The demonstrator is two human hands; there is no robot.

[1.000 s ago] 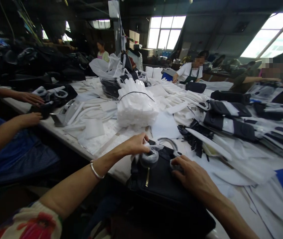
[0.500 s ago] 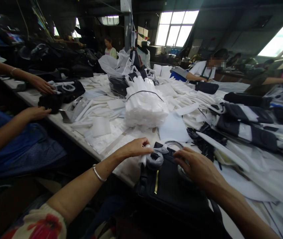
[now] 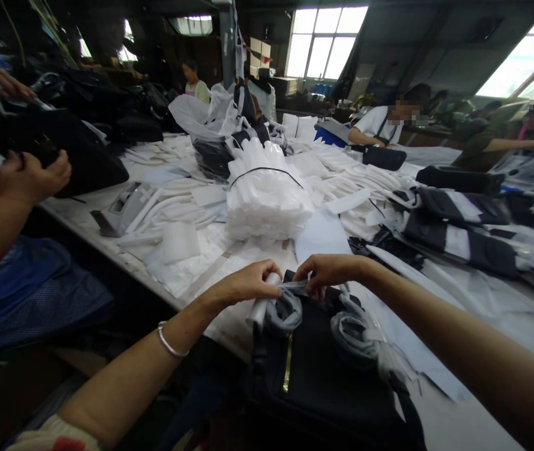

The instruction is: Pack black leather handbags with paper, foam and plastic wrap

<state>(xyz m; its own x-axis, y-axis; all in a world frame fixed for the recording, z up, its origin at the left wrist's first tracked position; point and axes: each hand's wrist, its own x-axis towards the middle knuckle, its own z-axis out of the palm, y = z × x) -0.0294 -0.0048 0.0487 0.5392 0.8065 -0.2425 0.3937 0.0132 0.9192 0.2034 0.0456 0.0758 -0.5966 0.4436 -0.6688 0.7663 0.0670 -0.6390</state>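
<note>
A black handbag with a gold zip pull lies at the near table edge in front of me. Its handle is wrapped in grey-white foam and clear film. My left hand, a bangle on its wrist, is closed on the loose white end of the foam wrap at the handle's left. My right hand has come across from the right and pinches the wrap on top of the same handle, close beside my left hand.
A bundle of white foam sheets tied with a black band stands behind the bag. White strips cover the table. A tape dispenser sits left. A neighbour's hand holds a black bag. Other workers sit at the far side.
My right hand left the right side of the bag and moved left onto the wrapped handle beside my left hand. The neighbour on the left lifted a black bag off the table.
</note>
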